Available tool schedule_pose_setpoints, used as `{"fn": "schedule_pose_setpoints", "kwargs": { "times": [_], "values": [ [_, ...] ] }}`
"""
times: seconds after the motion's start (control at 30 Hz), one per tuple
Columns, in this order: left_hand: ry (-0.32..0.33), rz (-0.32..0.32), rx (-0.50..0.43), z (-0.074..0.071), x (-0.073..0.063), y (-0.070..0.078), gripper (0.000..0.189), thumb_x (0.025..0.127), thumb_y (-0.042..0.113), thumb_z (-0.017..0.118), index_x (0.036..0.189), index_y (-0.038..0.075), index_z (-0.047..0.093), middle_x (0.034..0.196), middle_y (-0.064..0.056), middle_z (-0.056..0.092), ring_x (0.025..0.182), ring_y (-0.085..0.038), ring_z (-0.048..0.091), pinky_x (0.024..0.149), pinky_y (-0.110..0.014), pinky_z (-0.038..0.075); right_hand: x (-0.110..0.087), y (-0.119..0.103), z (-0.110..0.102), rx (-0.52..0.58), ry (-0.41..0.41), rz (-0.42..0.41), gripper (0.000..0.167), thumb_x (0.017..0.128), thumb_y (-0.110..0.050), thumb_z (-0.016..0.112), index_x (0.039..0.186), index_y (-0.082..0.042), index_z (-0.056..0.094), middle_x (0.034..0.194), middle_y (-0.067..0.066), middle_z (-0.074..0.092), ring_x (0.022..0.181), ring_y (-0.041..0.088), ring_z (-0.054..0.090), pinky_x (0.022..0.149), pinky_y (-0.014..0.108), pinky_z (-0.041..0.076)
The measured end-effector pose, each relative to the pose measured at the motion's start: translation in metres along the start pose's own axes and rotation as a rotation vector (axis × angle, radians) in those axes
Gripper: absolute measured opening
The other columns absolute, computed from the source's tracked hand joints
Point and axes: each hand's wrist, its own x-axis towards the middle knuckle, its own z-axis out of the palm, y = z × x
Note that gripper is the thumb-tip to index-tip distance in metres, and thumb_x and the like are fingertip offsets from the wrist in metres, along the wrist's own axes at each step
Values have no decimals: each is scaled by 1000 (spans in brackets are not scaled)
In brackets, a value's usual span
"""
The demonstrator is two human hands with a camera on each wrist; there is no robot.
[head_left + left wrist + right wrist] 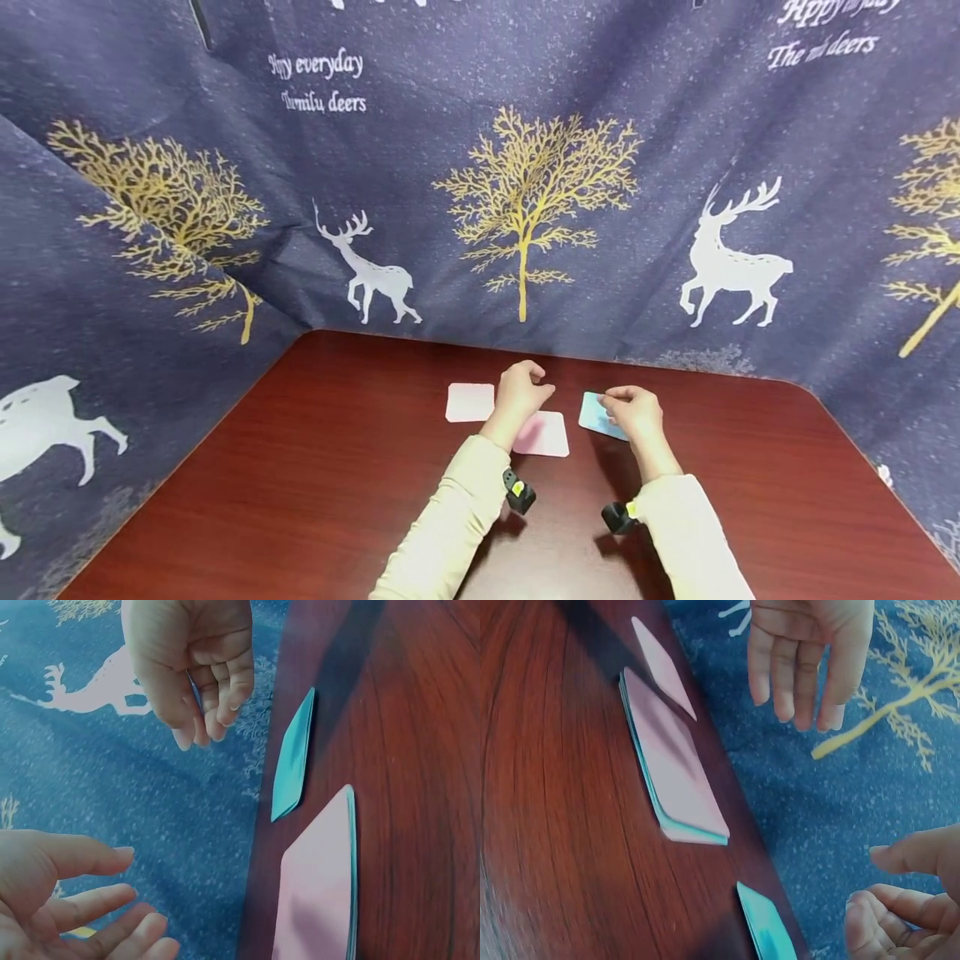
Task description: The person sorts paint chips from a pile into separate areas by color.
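Observation:
Over the table, my left hand (520,390) is raised with its fingers loosely bent and nothing in them. Just below it lies a stack of pink cards (551,435), with bluish edges showing in the right wrist view. To the left is a thin pale pink card or small pile (470,402). My right hand (636,411) hovers over a small pile of light blue cards (595,415), partly covering it in the head view. In the left wrist view a gap separates the right hand (199,667) from the blue cards (292,761), and its bent fingers hold nothing.
The reddish-brown wooden table (330,467) ends at the back against a dark blue cloth (420,167) printed with deer and trees. Each wrist wears a small black camera (519,492), and pale sleeves cover the forearms.

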Motion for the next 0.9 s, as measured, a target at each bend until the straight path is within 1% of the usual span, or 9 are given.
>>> {"fn": "schedule_pose_setpoints", "kwargs": {
  "times": [0.07,0.17,0.27,0.4,0.5,0.6,0.7,0.77,0.9],
  "values": [
    [6,-1,8,-5,0,-3,23,77,12,75,95,0,68,91,-14,70,88,-27,65,76,-31,52,-2,-4,3,0,-16,7,31,87,-17,65,107,7,63,96,22,68,73,26,69,66,30,54],
    [-2,-21,4,-10,-2,-6,23,77,13,75,95,-1,68,92,-15,69,88,-27,64,77,-32,52,-5,-8,7,-14,-41,17,32,88,-19,63,108,6,63,95,21,68,73,24,68,67,32,53],
    [-16,-52,17,-15,-4,-10,25,77,14,75,96,-1,68,93,-15,69,89,-28,64,77,-33,53,-6,-10,12,-5,-57,22,32,89,-20,62,107,6,63,89,19,68,70,20,66,68,33,54],
    [-35,-100,28,-20,-7,-15,28,78,17,75,99,-1,68,95,-14,69,90,-28,64,78,-34,53,-7,-10,21,46,-69,17,30,89,-17,60,105,8,64,83,10,69,65,10,61,64,27,55],
    [-37,-124,23,-20,-10,-19,29,78,18,75,98,-1,68,93,-13,69,88,-27,64,77,-34,53,-7,-8,28,82,-83,5,29,89,-12,59,106,11,63,84,11,69,62,8,59,61,24,55],
    [-31,-136,17,-20,-12,-24,29,78,19,75,97,-2,68,89,-13,68,85,-27,63,75,-33,52,-8,-6,36,102,-108,-10,30,88,-9,58,107,14,60,86,15,67,61,9,58,59,23,55],
    [-34,-144,12,-18,-14,-30,29,78,19,74,97,-2,67,88,-13,68,84,-26,63,74,-32,52,-10,-5,42,93,-123,-15,30,88,-9,59,107,14,59,85,14,65,62,9,57,59,21,54],
    [-44,-158,6,-17,-14,-33,30,79,20,74,97,-2,67,90,-13,69,86,-26,64,75,-32,52,-10,-4,46,76,-127,-10,29,87,-10,61,106,13,60,83,13,64,63,9,57,59,20,53],
    [-63,-169,-3,-15,-15,-40,30,80,21,74,98,-2,66,92,-14,69,88,-27,65,77,-32,52,-9,-2,51,58,-139,-3,30,88,-11,61,106,13,61,80,14,64,64,10,57,58,19,52]
  ]
}}
